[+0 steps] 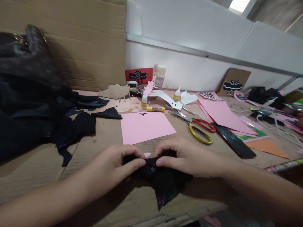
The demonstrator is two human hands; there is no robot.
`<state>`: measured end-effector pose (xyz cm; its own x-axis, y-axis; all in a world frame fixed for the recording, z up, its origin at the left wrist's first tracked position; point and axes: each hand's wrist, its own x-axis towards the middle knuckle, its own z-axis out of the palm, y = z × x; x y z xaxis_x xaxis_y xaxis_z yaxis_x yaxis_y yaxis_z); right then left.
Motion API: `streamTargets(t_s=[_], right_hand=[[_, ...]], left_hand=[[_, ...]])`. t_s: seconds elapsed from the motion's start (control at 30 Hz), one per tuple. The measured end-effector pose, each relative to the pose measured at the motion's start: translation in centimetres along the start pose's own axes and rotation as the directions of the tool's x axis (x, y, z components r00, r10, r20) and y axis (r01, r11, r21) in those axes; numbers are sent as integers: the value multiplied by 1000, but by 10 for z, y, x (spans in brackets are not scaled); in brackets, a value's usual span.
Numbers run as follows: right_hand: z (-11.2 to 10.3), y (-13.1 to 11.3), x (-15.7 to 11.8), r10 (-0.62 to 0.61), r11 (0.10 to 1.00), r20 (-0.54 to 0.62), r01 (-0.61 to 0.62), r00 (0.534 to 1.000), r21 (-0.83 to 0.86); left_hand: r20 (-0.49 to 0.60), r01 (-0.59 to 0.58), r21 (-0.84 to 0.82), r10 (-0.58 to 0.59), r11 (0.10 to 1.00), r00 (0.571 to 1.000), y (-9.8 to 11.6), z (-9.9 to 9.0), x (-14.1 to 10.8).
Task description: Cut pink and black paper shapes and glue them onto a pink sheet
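Observation:
A piece of black fabric (165,183) hangs between my two hands near the front edge of the table, its lower end tapering to a point. My left hand (123,162) pinches its upper edge between thumb and fingers. Close beside it, my right hand (177,157) pinches the same edge. A small pink paper scrap (147,154) shows just behind the fabric, between my fingertips. Beyond my hands lies a pink paper sheet (146,127) with a small black cut-out shape (142,114) at its far edge. Part of the fabric is hidden behind my fingers.
Scissors (199,127) with red and yellow handles lie right of the sheet, near a black phone (233,140). A yellow glue stick (155,109) and small glue bottles (144,102) stand behind. Black cloth (26,116) and a brown bag (30,60) fill the left.

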<state>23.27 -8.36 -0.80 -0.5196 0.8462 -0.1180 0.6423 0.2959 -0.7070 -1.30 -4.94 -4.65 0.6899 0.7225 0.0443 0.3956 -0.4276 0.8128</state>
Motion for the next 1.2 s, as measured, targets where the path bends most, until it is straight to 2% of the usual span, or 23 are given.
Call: streamTargets(t_s=[0.2,0.37,0.5,0.67,0.87,1.03,1.2], right_hand=[[-6,20,-3,53,997,94,-48,994,-53],[-9,33,4,89,993,142,-77,986,-88],[-2,44,11,-2,997,62,8,998,-81],[10,53,7,-124,986,-60,116,991,-118],[12,53,6,-143,976,-35,135,989,-172],[15,53,11,-157,962,-92,131,983,-238],[17,52,12,-186,934,-88,148,979,-325]], left_hand=[[15,-13,124,11,992,1000,-21,10,1],[-30,-68,276,80,959,996,-24,11,-1],[-42,-137,346,161,928,986,-20,6,2],[-47,-130,435,167,891,985,-23,5,1],[-49,-101,415,133,904,990,-35,11,-9],[-56,-72,446,108,892,993,-42,11,-8],[-103,-107,535,191,838,976,-46,9,-6]])
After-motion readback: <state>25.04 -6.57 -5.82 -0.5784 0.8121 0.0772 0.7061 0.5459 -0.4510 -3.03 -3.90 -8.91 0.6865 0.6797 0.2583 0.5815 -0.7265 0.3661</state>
